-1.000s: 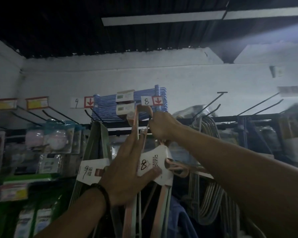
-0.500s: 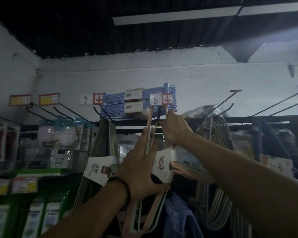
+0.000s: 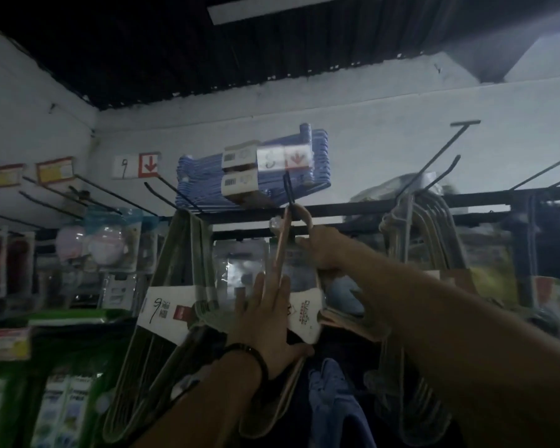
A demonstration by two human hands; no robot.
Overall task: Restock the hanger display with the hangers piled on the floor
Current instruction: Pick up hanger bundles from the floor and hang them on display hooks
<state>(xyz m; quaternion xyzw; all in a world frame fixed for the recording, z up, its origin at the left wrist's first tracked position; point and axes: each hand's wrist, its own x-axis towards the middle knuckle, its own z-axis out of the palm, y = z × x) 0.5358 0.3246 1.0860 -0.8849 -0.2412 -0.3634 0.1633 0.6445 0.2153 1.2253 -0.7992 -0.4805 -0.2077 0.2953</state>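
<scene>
A bundle of pink hangers with a white paper band (image 3: 304,315) hangs in front of the display. My right hand (image 3: 324,247) grips its hooks just under the black peg (image 3: 288,189) that carries the blurred "8" label (image 3: 283,158). The hooks touch the peg near its tip. My left hand (image 3: 269,321) lies flat against the bundle with straight fingers. Its thumb reaches under the paper band, and a hanger neck runs up past its fingers.
Blue hanger packs (image 3: 201,176) lie on top of the black rail (image 3: 353,208). A grey-green hanger bundle marked "9" (image 3: 165,312) hangs at the left, grey hangers (image 3: 417,227) at the right. Bare pegs (image 3: 443,150) jut out at the upper right. Packaged goods fill the left shelves.
My right hand has dropped from label height to just below the peg, taking the pink hooks with it. The "8" label is now blurred. My left hand stays on the bundle.
</scene>
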